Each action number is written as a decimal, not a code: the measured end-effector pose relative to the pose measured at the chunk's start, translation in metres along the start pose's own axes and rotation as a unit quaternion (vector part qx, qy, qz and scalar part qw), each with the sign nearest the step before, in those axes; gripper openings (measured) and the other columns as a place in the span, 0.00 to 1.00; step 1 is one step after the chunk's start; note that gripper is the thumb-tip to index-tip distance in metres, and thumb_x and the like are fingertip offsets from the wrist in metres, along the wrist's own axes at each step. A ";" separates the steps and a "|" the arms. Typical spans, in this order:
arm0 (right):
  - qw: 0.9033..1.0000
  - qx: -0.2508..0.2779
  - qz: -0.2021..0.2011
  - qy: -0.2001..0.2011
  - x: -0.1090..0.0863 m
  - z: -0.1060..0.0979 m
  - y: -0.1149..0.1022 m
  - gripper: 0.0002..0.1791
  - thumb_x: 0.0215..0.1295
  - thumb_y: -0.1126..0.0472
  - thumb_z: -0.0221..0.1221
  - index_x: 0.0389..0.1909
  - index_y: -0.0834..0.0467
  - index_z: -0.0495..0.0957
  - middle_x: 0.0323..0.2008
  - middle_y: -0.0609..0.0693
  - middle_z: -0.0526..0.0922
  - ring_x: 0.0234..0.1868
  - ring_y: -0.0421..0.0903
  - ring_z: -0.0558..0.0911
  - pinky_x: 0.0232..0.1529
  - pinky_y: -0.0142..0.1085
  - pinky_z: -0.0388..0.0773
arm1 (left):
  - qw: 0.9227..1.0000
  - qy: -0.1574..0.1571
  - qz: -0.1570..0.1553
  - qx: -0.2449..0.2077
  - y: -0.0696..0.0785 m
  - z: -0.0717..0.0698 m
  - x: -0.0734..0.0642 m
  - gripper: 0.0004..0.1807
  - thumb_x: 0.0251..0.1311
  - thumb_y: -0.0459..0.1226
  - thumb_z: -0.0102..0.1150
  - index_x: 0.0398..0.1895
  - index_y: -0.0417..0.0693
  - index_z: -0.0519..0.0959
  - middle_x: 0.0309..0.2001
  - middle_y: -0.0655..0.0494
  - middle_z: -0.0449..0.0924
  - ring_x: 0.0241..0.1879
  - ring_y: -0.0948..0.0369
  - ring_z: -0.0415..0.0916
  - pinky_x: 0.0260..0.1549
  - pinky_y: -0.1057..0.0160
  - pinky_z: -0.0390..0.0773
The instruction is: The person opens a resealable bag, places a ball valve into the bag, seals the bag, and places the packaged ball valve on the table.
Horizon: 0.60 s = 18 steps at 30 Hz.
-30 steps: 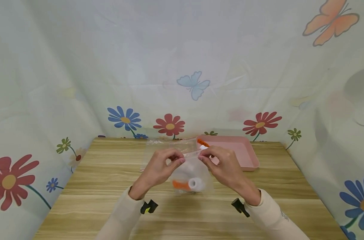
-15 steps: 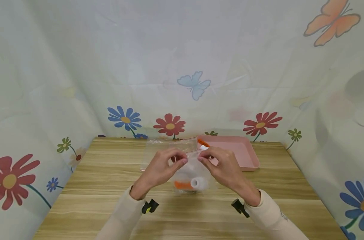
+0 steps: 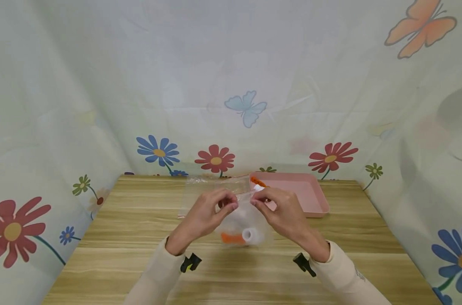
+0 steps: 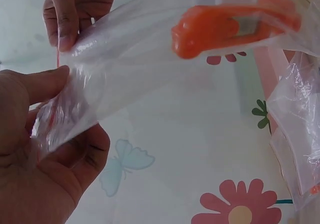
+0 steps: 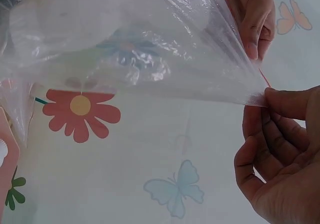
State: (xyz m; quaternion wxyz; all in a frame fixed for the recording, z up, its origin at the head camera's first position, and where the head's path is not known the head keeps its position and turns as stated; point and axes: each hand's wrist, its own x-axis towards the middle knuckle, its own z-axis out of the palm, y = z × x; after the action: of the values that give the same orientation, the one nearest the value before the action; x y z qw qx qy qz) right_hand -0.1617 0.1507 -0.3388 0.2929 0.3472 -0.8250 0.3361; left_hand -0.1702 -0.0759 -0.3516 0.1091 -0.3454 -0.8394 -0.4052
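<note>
Both left hand and right hand pinch top edge of clear bag between fingers; orange item inside, pink tray beyond

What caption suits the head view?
Left fingers and right fingers pinch a clear bag by its top, pink tray behind.

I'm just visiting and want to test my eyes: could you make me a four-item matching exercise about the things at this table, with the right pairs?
1. Tray
2. Nearer zip bag
3. Nearer orange piece
4. Farther plastic bag

A. Inside the nearer zip bag
B. On the table, left of the tray
C. Pink
D. Pinched by the left hand and right hand

Pairs: 1-C, 2-D, 3-A, 4-B
</note>
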 end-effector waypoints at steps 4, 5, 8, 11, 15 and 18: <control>1.000 -0.005 -0.002 0.008 0.000 -0.002 0.002 0.07 0.51 0.67 0.71 0.30 0.57 0.84 0.27 0.46 0.86 0.28 0.39 0.83 0.30 0.31 0.79 | 1.000 -0.015 -0.022 -0.009 -0.003 -0.002 -0.003 0.06 0.61 0.39 0.64 0.39 0.50 0.82 0.32 0.62 0.79 0.32 0.67 0.72 0.34 0.71 0.76; 1.000 -0.006 -0.002 0.010 0.000 -0.003 0.003 0.07 0.51 0.67 0.71 0.30 0.57 0.84 0.27 0.46 0.86 0.28 0.39 0.82 0.30 0.31 0.79 | 0.999 -0.018 -0.029 -0.010 -0.004 -0.003 -0.004 0.06 0.61 0.39 0.64 0.39 0.50 0.82 0.32 0.63 0.79 0.32 0.67 0.72 0.34 0.70 0.76; 1.000 -0.007 -0.004 0.015 0.000 -0.004 0.004 0.07 0.50 0.68 0.72 0.30 0.57 0.84 0.27 0.46 0.87 0.28 0.39 0.82 0.31 0.29 0.78 | 0.999 -0.022 -0.045 -0.014 -0.007 -0.004 -0.007 0.05 0.62 0.40 0.64 0.39 0.53 0.83 0.32 0.64 0.79 0.32 0.66 0.72 0.34 0.68 0.77; 1.000 -0.007 -0.005 0.016 0.000 -0.005 0.005 0.07 0.50 0.68 0.71 0.30 0.57 0.84 0.28 0.46 0.87 0.28 0.39 0.82 0.32 0.26 0.77 | 0.998 -0.018 -0.054 -0.022 -0.010 -0.005 -0.009 0.04 0.63 0.40 0.63 0.39 0.55 0.83 0.32 0.64 0.80 0.32 0.66 0.73 0.35 0.66 0.78; 1.000 -0.006 -0.003 0.019 -0.001 -0.006 0.005 0.07 0.50 0.68 0.71 0.30 0.58 0.84 0.28 0.46 0.87 0.28 0.39 0.82 0.31 0.25 0.77 | 0.998 -0.009 -0.054 -0.030 -0.014 -0.006 -0.010 0.03 0.63 0.40 0.63 0.38 0.54 0.83 0.32 0.64 0.80 0.32 0.66 0.73 0.34 0.68 0.78; 1.000 -0.006 -0.002 0.019 -0.001 -0.005 0.005 0.07 0.50 0.68 0.72 0.30 0.58 0.84 0.28 0.47 0.87 0.28 0.39 0.82 0.31 0.25 0.77 | 0.998 -0.004 -0.057 -0.037 -0.015 -0.006 -0.011 0.03 0.64 0.40 0.62 0.38 0.54 0.83 0.32 0.64 0.80 0.31 0.66 0.73 0.32 0.69 0.77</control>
State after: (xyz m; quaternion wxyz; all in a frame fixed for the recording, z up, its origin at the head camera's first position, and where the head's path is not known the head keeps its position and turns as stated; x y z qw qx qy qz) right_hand -0.1640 0.1581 -0.3380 0.3108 0.3407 -0.8209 0.3369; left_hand -0.1731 -0.0922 -0.3623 0.0694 -0.3021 -0.8428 -0.4401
